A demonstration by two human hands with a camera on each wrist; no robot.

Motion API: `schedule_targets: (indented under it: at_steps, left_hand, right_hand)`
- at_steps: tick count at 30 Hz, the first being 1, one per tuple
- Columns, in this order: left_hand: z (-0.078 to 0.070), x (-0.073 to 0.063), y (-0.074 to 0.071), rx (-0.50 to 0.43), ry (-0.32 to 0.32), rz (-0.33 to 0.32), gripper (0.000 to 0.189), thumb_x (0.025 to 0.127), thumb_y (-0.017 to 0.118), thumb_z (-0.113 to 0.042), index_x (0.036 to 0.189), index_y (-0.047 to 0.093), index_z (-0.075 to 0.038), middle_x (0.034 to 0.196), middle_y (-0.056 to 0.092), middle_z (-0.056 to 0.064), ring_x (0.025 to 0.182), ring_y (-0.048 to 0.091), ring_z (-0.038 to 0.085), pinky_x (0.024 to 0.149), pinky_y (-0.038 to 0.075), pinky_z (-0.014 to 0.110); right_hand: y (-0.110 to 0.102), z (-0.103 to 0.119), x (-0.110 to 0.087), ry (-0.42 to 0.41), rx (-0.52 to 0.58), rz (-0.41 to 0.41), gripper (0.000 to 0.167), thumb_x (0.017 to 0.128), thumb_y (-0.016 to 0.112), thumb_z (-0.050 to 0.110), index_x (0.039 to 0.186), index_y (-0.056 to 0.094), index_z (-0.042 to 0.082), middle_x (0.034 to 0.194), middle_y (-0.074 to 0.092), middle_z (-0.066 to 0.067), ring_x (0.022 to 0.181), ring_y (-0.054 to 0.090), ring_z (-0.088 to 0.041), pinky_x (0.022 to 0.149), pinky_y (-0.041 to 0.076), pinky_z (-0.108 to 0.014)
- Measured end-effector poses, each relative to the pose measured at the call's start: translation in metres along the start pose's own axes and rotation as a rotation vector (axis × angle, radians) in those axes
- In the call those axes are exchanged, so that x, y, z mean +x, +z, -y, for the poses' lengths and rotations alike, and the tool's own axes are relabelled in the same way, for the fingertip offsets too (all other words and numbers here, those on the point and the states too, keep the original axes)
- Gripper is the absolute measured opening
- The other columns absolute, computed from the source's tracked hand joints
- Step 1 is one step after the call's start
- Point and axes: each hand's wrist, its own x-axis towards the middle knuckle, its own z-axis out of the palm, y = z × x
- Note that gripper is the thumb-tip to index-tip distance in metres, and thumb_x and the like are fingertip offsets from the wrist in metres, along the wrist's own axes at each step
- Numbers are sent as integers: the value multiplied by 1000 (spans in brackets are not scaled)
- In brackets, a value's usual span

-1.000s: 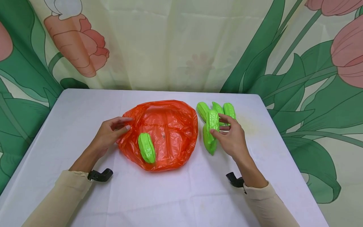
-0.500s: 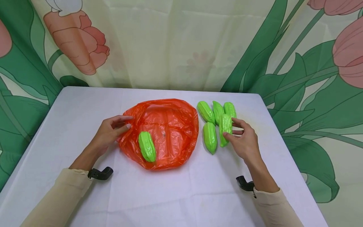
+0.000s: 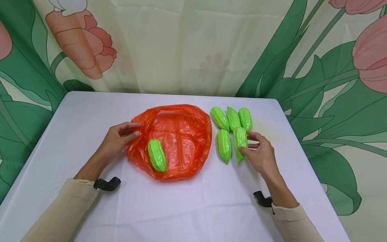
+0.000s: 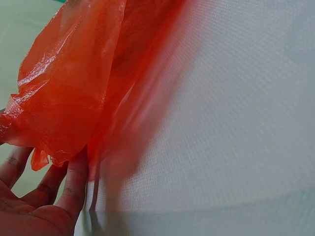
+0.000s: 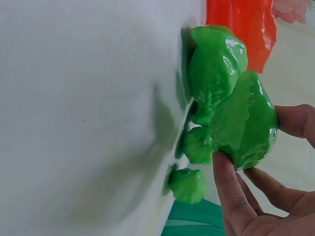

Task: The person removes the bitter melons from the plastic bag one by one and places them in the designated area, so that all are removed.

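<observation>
My left hand [image 3: 118,139] is at the left rim of an open red plastic bag [image 3: 190,144], pinching its edge between thumb and fingers; the left wrist view shows the thin film [image 4: 69,88] bunched at the fingertips. Inside the bag lies one green ridged bitter melon [image 3: 157,155]. To the right of the bag, my right hand [image 3: 260,153] pinches another bitter melon [image 3: 240,143] by its sides, thumb opposite the fingers. The right wrist view has this melon [image 5: 246,123] raised off the cloth, overlapping its neighbour [image 5: 216,64].
Several more bitter melons lie close together beside the bag: one [image 3: 223,146] left of the held one, the others in a back row [image 3: 233,119]. White cloth [image 3: 181,211] covers the table. A flower-patterned curtain [image 3: 181,47] hangs behind the table's far edge.
My right hand has carried its bitter melon rightward from over the front left one, then slightly toward me, so the other melons show more fully. The left hand stays at the bag's rim.
</observation>
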Motion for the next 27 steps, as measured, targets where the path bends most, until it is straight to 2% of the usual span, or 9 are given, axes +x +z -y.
schedule_targets:
  at_steps: [6, 12, 15, 25, 27]
  left_hand:
    - [0, 1, 0, 0, -2, 0, 49, 105, 69, -30, 149, 60, -12, 155, 54, 14, 145, 50, 32, 92, 55, 9]
    - [0, 1, 1, 2, -6, 0, 49, 105, 69, -30, 150, 60, -13, 156, 53, 14, 146, 48, 33, 93, 54, 9]
    - [-1, 2, 1, -3, -7, 0, 49, 105, 69, -30, 150, 60, -12, 157, 52, 13, 147, 48, 34, 93, 54, 9]
    - [-1, 3, 1, -8, 5, 4, 49, 105, 69, -29, 150, 60, -11, 157, 52, 14, 146, 49, 32, 93, 54, 9]
    - [-1, 2, 1, -7, 2, 1, 48, 105, 69, -29, 149, 60, -11, 156, 53, 13, 143, 50, 30, 93, 54, 9]
  right_hand:
    - [1, -5, -1, 8, -16, 15, 73, 94, 82, 15, 159, 49, 13, 153, 57, -17, 127, 64, -39, 91, 58, -40]
    - [1, -9, -2, 17, -20, 26, 73, 93, 82, 15, 158, 50, 13, 151, 58, -18, 125, 64, -38, 84, 56, -30]
    - [3, -10, -1, 19, -20, 37, 72, 93, 82, 15, 157, 50, 12, 151, 58, -17, 125, 64, -38, 85, 55, -29]
    - [7, -14, 6, 22, -39, 72, 71, 94, 80, 14, 158, 49, 10, 151, 58, -20, 126, 64, -40, 95, 58, -46]
    - [7, -14, 8, 17, -41, 76, 71, 94, 79, 13, 158, 49, 9, 150, 58, -20, 126, 64, -40, 94, 58, -45]
